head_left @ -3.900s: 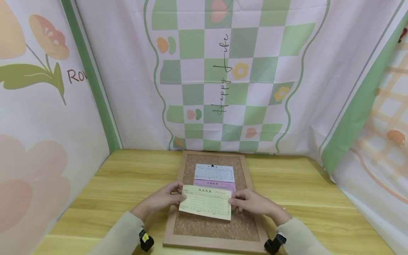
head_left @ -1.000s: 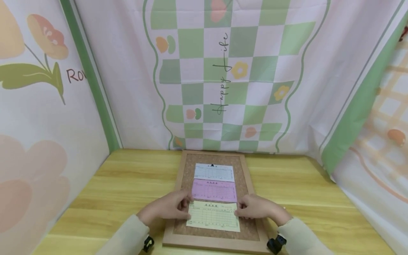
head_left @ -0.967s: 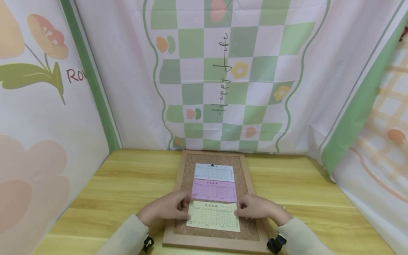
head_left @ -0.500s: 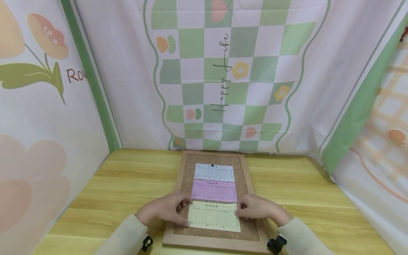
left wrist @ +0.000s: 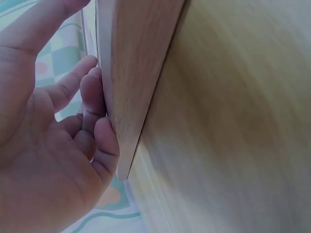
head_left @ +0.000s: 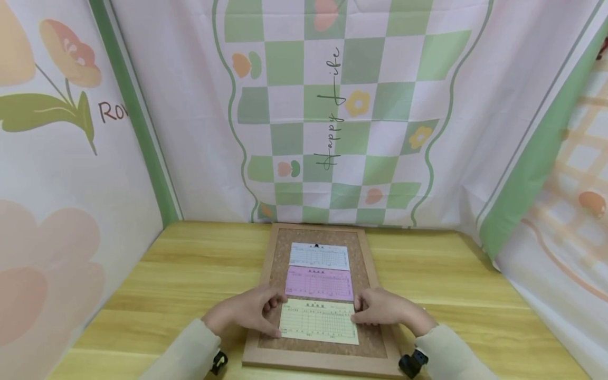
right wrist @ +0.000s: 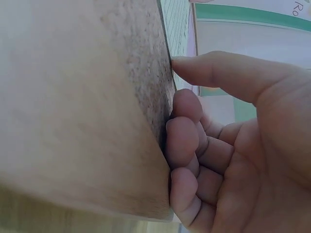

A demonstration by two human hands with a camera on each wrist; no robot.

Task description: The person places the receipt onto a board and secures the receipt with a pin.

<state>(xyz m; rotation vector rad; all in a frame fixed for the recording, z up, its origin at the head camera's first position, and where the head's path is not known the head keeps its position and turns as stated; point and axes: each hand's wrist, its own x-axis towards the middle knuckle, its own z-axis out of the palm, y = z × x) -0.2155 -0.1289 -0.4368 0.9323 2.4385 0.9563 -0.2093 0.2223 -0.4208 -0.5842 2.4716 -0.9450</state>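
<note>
A pale yellow printed form (head_left: 318,323) lies on the lower part of a wood-framed corkboard (head_left: 339,350). My left hand (head_left: 249,311) is at its left edge, thumb and index finger spread, with the thumb tip at the lower left corner. In the left wrist view the other fingers (left wrist: 95,97) bend against the board's frame. My right hand (head_left: 380,307), fingers curled, holds the form's right edge at the thumb tip. The right wrist view shows the thumb (right wrist: 194,68) at the paper's edge and the fingertips against the cork. What lies under the paper is hidden.
Above the yellow form a pink form (head_left: 319,284) and a light blue form (head_left: 319,257) lie in a column. A small black piece (head_left: 316,245) sits at the blue form's top edge. The board lies on a wooden table (head_left: 199,274); a patterned curtain (head_left: 323,132) hangs behind.
The yellow form has come down from over the pink one and now lies flat below it. My left thumb has slid down to the lower left corner. The right hand has barely moved lately.
</note>
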